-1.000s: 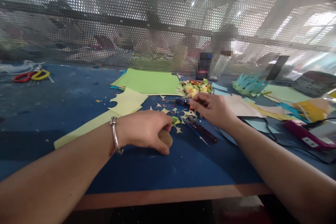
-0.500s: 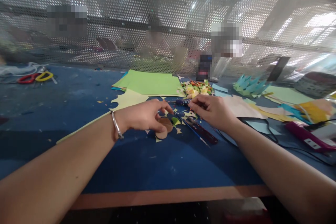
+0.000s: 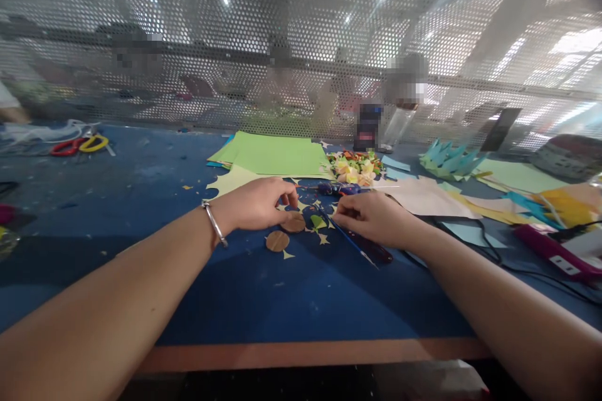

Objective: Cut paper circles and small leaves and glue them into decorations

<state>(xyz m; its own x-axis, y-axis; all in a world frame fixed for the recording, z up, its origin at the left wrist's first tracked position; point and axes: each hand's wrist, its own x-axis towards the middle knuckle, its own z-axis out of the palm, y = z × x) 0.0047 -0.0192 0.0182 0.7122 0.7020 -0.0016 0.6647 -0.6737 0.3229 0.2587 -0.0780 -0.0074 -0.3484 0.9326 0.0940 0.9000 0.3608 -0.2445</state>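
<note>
My left hand [image 3: 258,202], with a silver bangle at the wrist, hovers low over the blue table, fingers curved and apart. Its thumb is at the edge of a round wooden disc [image 3: 294,223]. A second wooden disc [image 3: 277,241] lies flat just nearer to me. My right hand [image 3: 364,216] has its fingers closed together; what they hold, if anything, is hidden. Partly under that hand lies a dark red handled tool [image 3: 379,249], beside a thin blue brush-like stick [image 3: 352,242]. Between the hands is a small green paper piece [image 3: 318,222] among pale star-shaped scraps.
Behind the hands are green paper sheets [image 3: 277,153], a heap of paper flowers [image 3: 355,168] and a dark blue tool [image 3: 333,189]. Scissors [image 3: 70,146] lie far left. At right are a blue paper crown [image 3: 449,160], a purple power strip [image 3: 550,250] and cables. A perforated screen [image 3: 301,75] stands behind.
The wooden discs, overlapping under my left hand before, now lie apart, one nearer me and further left. My right hand has come down and nearer, over the dark red tool.
</note>
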